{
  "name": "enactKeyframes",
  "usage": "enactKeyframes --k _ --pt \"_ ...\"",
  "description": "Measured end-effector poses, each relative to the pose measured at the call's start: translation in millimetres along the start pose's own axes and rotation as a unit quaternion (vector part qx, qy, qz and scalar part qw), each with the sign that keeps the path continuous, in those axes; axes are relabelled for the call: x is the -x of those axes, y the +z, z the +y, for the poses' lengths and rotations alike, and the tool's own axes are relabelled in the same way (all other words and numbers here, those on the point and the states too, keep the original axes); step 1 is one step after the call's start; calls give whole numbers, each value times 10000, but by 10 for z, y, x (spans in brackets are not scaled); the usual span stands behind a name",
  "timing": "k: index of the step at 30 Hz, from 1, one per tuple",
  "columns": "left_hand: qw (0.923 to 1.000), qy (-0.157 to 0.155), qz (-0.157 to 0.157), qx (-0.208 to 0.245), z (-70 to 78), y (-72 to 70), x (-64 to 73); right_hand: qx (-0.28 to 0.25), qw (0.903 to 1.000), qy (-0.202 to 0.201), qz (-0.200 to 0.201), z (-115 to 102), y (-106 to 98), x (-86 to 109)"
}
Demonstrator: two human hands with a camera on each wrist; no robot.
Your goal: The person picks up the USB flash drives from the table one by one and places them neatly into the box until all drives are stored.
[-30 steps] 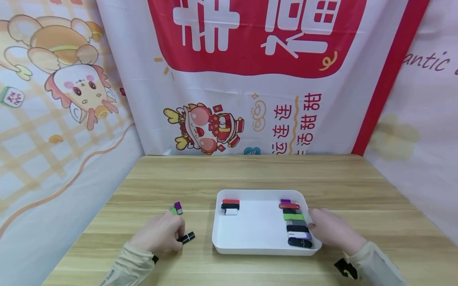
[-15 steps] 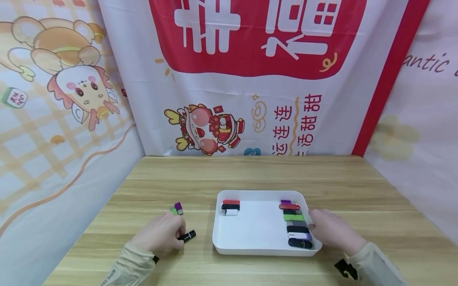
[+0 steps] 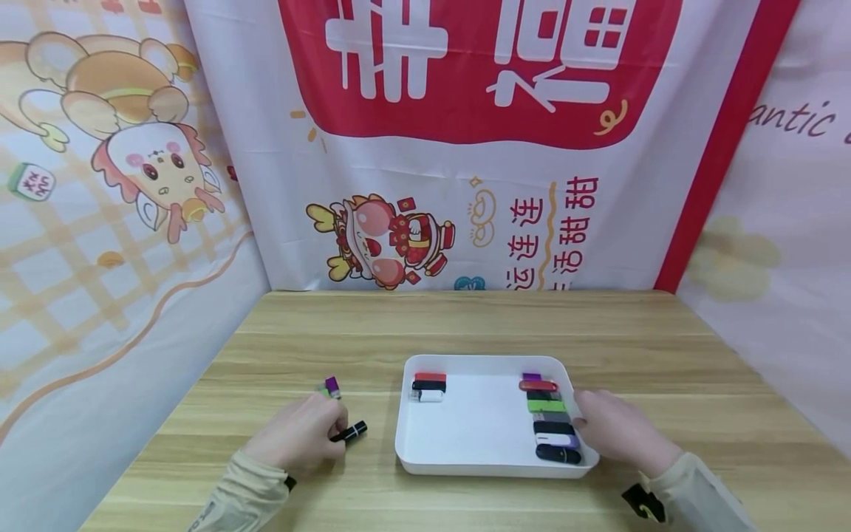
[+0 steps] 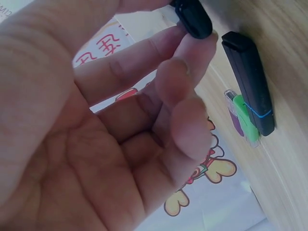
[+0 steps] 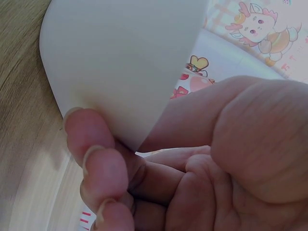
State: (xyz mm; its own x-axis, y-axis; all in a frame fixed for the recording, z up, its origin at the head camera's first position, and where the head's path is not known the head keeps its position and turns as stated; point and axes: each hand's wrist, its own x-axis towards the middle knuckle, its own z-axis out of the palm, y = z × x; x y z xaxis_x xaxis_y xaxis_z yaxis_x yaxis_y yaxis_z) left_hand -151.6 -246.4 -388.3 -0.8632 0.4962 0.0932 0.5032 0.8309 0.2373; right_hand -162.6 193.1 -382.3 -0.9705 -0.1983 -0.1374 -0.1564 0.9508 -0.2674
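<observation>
My left hand [image 3: 299, 434] pinches a black USB stick [image 3: 357, 430] between thumb and index finger, left of the white tray [image 3: 465, 468]. The left wrist view shows the rounded end of that stick [image 4: 195, 20] at the fingertips. On the table beyond the hand lie a black USB stick with a blue line [image 4: 252, 86], a green USB stick [image 4: 246, 118] and a purple USB stick [image 3: 332, 385]. My right hand [image 3: 621, 428] grips the tray's right wall, its fingers bent against the outside [image 5: 120, 62].
Inside the tray, a red, a black and a white USB stick [image 3: 431, 396] line the left side. Several more, including a lime green one [image 3: 546, 406], form a column along the right wall. The wooden table [image 3: 465, 318] meets a printed cloth backdrop [image 3: 279, 222].
The end of the black USB stick in my left hand has swung slightly upward and to the right. My right hand and the tray hold their places.
</observation>
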Motion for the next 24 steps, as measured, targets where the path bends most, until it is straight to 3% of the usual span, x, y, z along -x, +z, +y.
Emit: enactKeyframes --k 8,14,24 --pt "9995 262 153 41 -39 -2 -33 9 10000 -10 -7 2 13 -12" --pt "9977 563 349 112 -40 -97 -112 -3 10000 -46 -40 -2 10 -18" --pt "9932 1060 449 -196 178 -327 -325 -95 9999 12 -103 2 -4 -32"
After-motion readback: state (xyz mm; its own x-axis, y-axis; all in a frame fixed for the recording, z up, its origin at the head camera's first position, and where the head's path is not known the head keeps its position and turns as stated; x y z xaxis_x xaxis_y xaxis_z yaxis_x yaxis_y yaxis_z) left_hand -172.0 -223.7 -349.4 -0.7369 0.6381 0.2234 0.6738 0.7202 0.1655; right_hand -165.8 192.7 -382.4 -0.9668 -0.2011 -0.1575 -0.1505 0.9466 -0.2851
